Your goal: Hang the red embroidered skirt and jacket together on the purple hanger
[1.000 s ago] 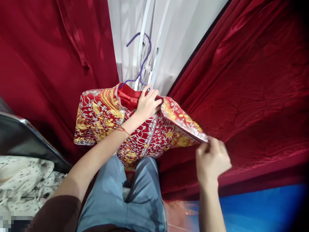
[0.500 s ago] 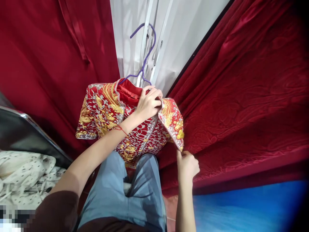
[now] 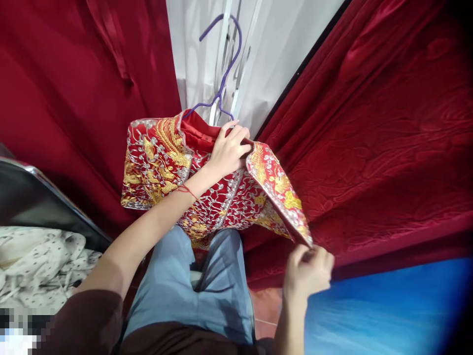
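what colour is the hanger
The hanger is purple; it shows best in the head view.

Likely costume dressing corner: red drapes (image 3: 369, 162), embroidered jacket (image 3: 231, 202) on purple hanger (image 3: 220, 92).

No legible text on collar label (image 3: 206, 139)

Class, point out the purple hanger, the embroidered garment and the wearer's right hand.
Purple hanger (image 3: 219, 95): head view; where its neck meets the shoulders.
Embroidered garment (image 3: 218, 199): head view; its front.
Right hand (image 3: 309, 272): head view; middle of the hand.
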The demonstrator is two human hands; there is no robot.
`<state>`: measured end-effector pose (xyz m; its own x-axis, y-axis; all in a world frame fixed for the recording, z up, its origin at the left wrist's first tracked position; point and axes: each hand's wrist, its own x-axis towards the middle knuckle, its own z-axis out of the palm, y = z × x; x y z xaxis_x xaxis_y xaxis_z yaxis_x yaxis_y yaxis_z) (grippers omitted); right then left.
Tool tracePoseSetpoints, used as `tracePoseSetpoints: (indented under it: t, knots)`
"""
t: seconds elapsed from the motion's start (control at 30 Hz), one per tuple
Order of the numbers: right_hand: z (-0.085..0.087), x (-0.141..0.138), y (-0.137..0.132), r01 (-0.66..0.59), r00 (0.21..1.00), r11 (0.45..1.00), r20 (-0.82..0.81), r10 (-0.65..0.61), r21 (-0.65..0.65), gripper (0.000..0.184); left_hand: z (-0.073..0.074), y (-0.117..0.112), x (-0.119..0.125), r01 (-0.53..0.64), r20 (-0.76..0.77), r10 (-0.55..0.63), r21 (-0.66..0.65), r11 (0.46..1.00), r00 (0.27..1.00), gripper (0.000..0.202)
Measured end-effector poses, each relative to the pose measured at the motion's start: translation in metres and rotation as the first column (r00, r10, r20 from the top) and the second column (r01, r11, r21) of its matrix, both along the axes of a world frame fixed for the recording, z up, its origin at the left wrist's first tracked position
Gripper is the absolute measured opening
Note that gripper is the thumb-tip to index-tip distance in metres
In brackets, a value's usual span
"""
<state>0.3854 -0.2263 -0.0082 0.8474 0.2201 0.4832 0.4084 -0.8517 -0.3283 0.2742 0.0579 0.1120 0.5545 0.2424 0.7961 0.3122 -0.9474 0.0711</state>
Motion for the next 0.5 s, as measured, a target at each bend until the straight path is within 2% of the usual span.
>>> tracePoseSetpoints:
  t: [0.1, 0.17, 0.3, 0.43, 0.5]
  knots:
    - [-0.028, -0.002, 0.016, -0.091, 0.961, 0.968, -0.275, 0.024, -0.234, 0.038, -0.001, 0.0, 0.0, 0.005, 0.004, -0.005, -0.014, 1.0, 1.0, 0.024]
    - [-0.044, 0.001, 0.026, -0.163, 0.919, 0.93, -0.395, 0.021, -0.329, 0.038, -0.002, 0.001, -0.001, 0.015, -0.005, -0.015, -0.022, 1.0, 1.0, 0.025]
    - [-0.063, 0.009, 0.034, -0.216, 0.885, 0.914, -0.464, 0.035, -0.342, 0.035, -0.002, 0.001, -0.003, 0.017, -0.024, -0.018, -0.028, 0.999, 1.0, 0.024]
    - [-0.07, 0.015, 0.042, -0.256, 0.888, 0.92, -0.449, 0.102, -0.298, 0.055, -0.003, 0.001, -0.004, 0.018, -0.033, -0.019, -0.037, 0.999, 0.999, 0.024]
    - [-0.069, 0.017, 0.047, -0.269, 0.906, 0.913, -0.403, 0.132, -0.307, 0.056, -0.004, 0.002, -0.003, 0.026, -0.037, -0.027, -0.043, 0.999, 0.999, 0.024]
